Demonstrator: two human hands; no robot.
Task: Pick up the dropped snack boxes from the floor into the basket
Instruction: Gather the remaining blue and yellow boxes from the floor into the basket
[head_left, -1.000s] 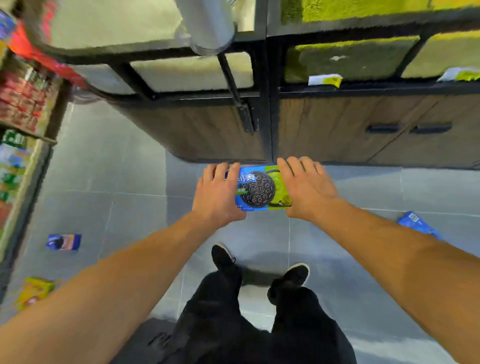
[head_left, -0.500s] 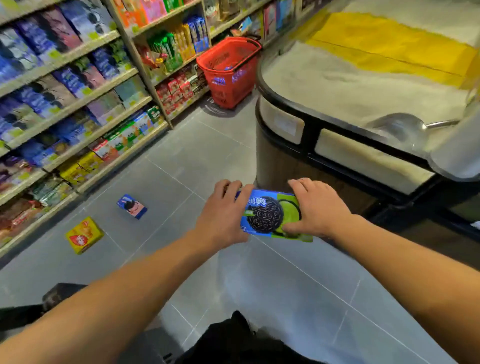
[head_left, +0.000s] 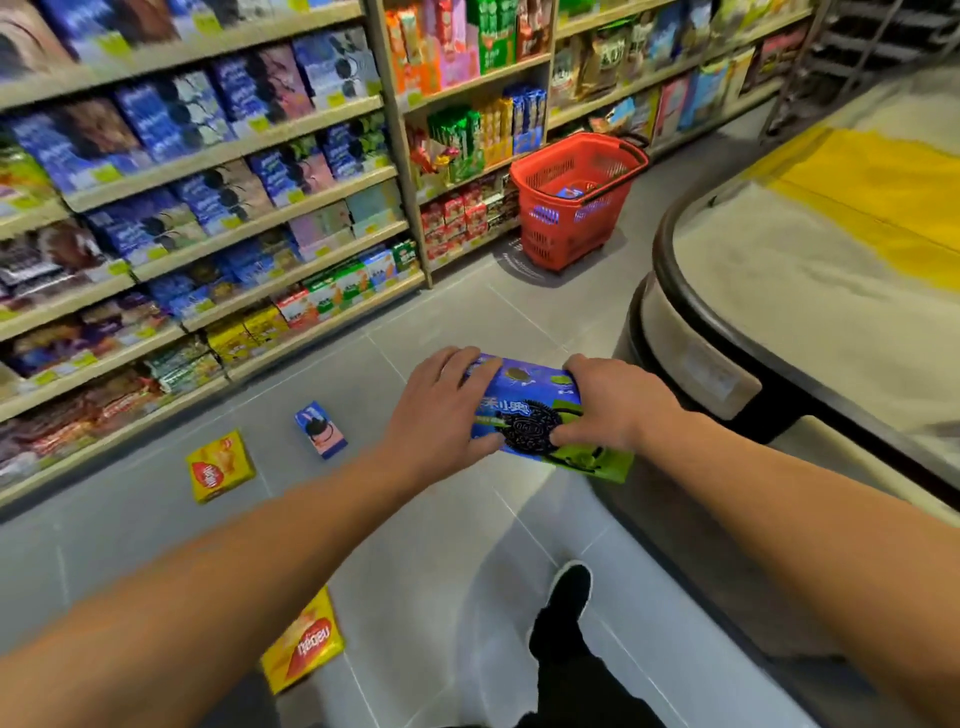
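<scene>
Grey tiled aisle floor (head_left: 457, 322) runs between stocked wooden shelving (head_left: 270, 218) on the left and a curved black-rimmed display counter (head_left: 691, 291) on the right; open floor leads ahead to the red plastic mesh basket (head_left: 576, 208), standing against the shelving, blue packs inside. Left hand (head_left: 441, 415) and right hand (head_left: 613, 410) each clasp an end of the blue-and-green cookie box (head_left: 540, 421), held above the floor, long axis left-right, face up. Two yellow boxes (head_left: 221, 465) (head_left: 304, 642) and a small blue box (head_left: 321, 428) lie on the tiles.
</scene>
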